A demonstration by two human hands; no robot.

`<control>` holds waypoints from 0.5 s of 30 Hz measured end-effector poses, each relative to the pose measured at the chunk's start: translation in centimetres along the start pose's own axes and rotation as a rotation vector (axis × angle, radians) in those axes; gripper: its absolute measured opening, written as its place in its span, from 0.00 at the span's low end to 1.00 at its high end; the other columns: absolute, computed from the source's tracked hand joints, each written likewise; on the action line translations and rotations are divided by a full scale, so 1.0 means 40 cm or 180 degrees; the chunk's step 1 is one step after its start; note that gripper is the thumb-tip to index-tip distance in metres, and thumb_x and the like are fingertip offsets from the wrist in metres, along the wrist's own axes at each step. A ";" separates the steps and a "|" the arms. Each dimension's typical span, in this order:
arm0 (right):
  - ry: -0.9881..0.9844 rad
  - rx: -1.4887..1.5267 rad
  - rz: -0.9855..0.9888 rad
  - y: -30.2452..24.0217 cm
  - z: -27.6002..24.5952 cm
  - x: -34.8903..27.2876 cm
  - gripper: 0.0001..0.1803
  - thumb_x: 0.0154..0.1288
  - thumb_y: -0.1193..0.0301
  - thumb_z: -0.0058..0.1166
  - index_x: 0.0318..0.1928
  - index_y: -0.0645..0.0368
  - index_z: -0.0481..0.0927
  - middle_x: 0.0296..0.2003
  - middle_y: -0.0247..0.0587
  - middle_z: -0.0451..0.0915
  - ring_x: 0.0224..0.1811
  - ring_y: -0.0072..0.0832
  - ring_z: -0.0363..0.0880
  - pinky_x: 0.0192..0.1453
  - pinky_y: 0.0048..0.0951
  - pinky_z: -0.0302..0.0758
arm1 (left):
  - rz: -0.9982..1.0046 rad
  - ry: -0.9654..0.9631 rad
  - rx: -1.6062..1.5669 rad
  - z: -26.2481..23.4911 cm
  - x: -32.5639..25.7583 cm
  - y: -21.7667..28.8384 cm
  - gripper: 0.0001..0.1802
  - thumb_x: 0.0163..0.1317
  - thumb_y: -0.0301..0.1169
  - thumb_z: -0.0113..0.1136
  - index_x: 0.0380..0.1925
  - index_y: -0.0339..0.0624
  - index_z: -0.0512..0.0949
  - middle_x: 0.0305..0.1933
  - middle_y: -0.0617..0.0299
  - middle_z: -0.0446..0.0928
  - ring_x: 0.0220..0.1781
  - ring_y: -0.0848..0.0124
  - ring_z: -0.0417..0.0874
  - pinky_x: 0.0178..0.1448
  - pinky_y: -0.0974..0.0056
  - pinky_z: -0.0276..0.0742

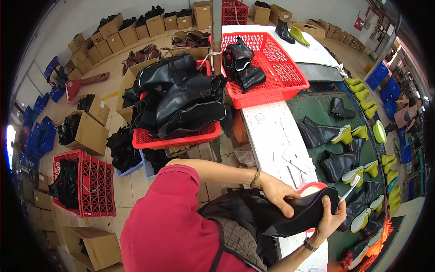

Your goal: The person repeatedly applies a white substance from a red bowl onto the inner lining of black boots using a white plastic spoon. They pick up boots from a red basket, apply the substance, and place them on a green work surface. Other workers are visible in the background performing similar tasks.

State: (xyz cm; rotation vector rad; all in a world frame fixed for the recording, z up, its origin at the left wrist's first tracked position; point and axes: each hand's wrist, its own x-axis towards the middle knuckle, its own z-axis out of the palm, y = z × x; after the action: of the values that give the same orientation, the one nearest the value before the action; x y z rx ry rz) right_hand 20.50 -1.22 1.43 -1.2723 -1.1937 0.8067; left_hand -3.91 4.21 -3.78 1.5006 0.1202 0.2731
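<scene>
Black boot upper (302, 212) held in both hands, low in the view, just over the near end of the white bench (276, 136). Left hand (279, 194) lies on top of the upper, fingers curled down over its near edge, pinching the leather. Right hand (331, 218) cups the far end from below and the side, thumb and fingers wrapped round it. The same hand also carries a white brush (351, 188), its head sticking up past the fingertips. The upper runs across between the two hands, and its loose part trails down toward the person's lap.

A round red bowl (312, 186) sits on the bench, touching or just behind the upper; cannot tell which. Beyond the hands, black boots on yellow-green forms (337, 163) stand on the green belt (312, 106). Farther up the bench, a red basket (283, 72) holds more black uppers.
</scene>
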 end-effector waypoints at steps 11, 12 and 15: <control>0.0265 -0.0004 0.0369 0.038 -0.065 -0.013 0.09 0.72 0.74 0.64 0.47 0.64 0.79 0.35 0.33 0.84 0.32 0.18 0.80 0.34 0.19 0.75 | -0.0115 0.0712 -0.0515 0.007 0.010 0.022 0.32 0.62 0.51 0.76 0.52 0.33 0.81 0.42 0.65 0.85 0.43 0.79 0.82 0.45 0.70 0.79; 0.0229 -0.0300 0.0482 0.057 -0.103 -0.013 0.09 0.74 0.72 0.63 0.48 0.64 0.79 0.35 0.32 0.83 0.32 0.18 0.79 0.33 0.20 0.74 | -0.0126 0.0876 -0.0354 -0.008 -0.001 0.025 0.30 0.65 0.49 0.74 0.53 0.33 0.81 0.42 0.67 0.84 0.42 0.81 0.80 0.45 0.71 0.78; 0.0655 -0.2126 -0.0631 0.170 -0.199 -0.049 0.14 0.79 0.68 0.57 0.54 0.68 0.81 0.29 0.27 0.77 0.30 0.18 0.73 0.33 0.24 0.67 | 0.0113 0.1416 0.0114 -0.066 -0.033 -0.004 0.25 0.78 0.46 0.58 0.56 0.31 0.78 0.44 0.70 0.81 0.45 0.82 0.76 0.48 0.71 0.77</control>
State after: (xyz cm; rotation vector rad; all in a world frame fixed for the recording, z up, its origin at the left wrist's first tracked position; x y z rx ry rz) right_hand 28.73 -4.03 -4.74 -1.6859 -1.4469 0.1119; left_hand -5.82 6.43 -4.25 1.4582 0.4551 0.6340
